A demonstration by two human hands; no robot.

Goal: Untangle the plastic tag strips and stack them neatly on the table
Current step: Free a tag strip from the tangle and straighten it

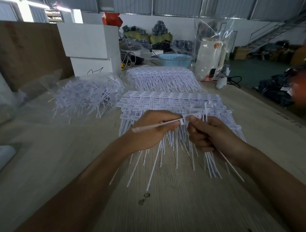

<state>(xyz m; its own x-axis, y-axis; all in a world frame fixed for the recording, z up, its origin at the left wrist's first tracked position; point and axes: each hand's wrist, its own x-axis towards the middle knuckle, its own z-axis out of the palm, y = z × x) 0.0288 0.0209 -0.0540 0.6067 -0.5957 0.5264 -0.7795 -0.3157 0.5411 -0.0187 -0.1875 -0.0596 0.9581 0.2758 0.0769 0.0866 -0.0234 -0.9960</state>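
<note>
A tangled heap of white plastic tag strips (pixel 86 96) lies on the table at the left, partly on clear plastic. Two ordered stacks lie in the middle: the far stack (pixel 162 77) and the near stack (pixel 167 102). Just above the near stack, my left hand (pixel 153 130) pinches a single tag strip (pixel 159 125) near its head, tail pointing left. My right hand (pixel 212 134) grips a small bundle of tag strips (pixel 199 112), heads up and tails hanging below the fist. Both hands meet at the strip's head.
The wooden table (pixel 169 202) stretches toward me. Stacked white boxes (pixel 92 48) stand at the back left, a blue basket (pixel 175 59) and a white jar (pixel 210 56) in clear plastic at the back right. The table's right edge drops to a cluttered floor.
</note>
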